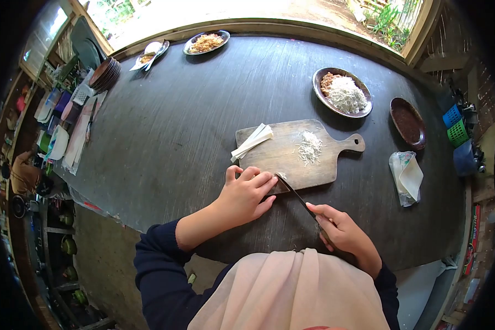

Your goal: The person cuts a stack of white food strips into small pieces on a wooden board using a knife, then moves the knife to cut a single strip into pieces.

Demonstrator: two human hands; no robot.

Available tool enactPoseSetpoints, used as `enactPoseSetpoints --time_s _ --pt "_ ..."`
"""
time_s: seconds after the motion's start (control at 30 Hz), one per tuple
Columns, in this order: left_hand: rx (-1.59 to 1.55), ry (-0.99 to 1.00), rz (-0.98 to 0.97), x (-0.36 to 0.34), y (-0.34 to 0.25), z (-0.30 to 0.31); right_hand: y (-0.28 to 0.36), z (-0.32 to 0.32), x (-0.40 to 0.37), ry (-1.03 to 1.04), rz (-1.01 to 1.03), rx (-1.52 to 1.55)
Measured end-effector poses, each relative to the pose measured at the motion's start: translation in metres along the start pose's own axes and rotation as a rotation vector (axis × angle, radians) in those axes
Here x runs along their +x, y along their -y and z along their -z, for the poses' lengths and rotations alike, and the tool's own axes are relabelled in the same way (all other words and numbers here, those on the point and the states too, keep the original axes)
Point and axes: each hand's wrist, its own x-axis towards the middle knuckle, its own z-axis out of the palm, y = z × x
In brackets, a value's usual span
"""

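Note:
A wooden cutting board [286, 157] with a handle lies on the dark table. White strips [252, 142] rest at its left side and a small heap of fine white shreds [309, 147] at its right. My left hand [250, 192] is at the board's near left edge, its fingers bent and pressed down; what they hold is hidden under them. My right hand [341, 228] is closed round the handle of a knife [296, 193]. The blade's tip touches the board beside my left fingertips, near a few white shreds.
An oval plate [317, 91] beyond the board holds white shreds and reddish-brown food. Right of it are an empty brown dish [408, 124] and a plastic packet [406, 179]. Two plates of food [206, 43] [150, 54] stand at the far edge, stacked brown plates [105, 74] at left.

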Motion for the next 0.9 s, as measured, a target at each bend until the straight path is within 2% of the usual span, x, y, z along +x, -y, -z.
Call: enactPoseSetpoints --time_s 0.9 --pt "-0.037 0.004 0.000 0.0000 0.0015 -0.0008 0.0021 -0.0001 -0.0019 0.005 0.002 -0.019"
